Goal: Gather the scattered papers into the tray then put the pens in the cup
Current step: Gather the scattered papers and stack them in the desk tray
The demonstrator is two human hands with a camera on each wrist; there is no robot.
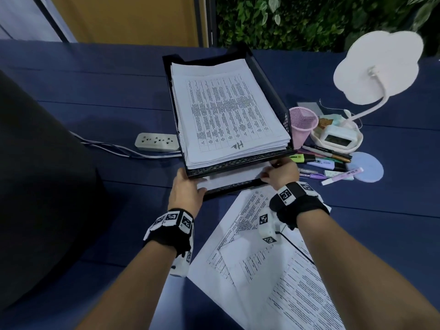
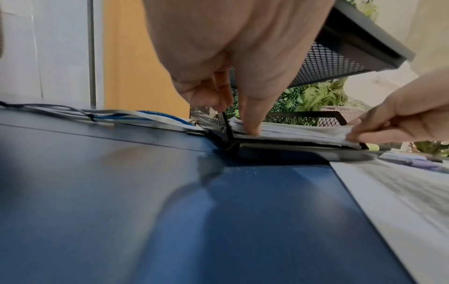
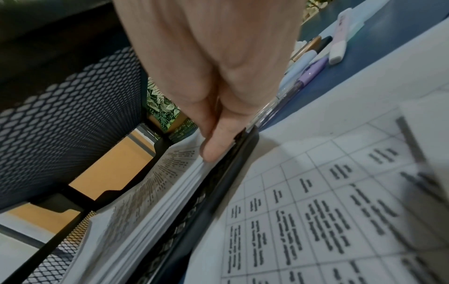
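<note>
Both hands work at the near edge of the black mesh tray [image 1: 273, 91]; the left hand [image 1: 188, 189] presses straight fingers on the lower-tier stack [image 3: 155, 207], seemingly to square it, while the right hand [image 1: 283, 173] pinches its corner. More papers [image 1: 273, 270] lie loose nearer the person than the tray; pens [image 1: 333, 163] lie right of it, beside the pink cup [image 1: 302, 125].

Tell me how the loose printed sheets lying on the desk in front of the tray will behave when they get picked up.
The loose sheets are thin paper, so probably floppy and light, sagging if lifted by one edge. They overlap at different angles, so likely to slide apart unless squared first. They lie flat on the smooth desk, so catching an edge may be fiddly.
</note>
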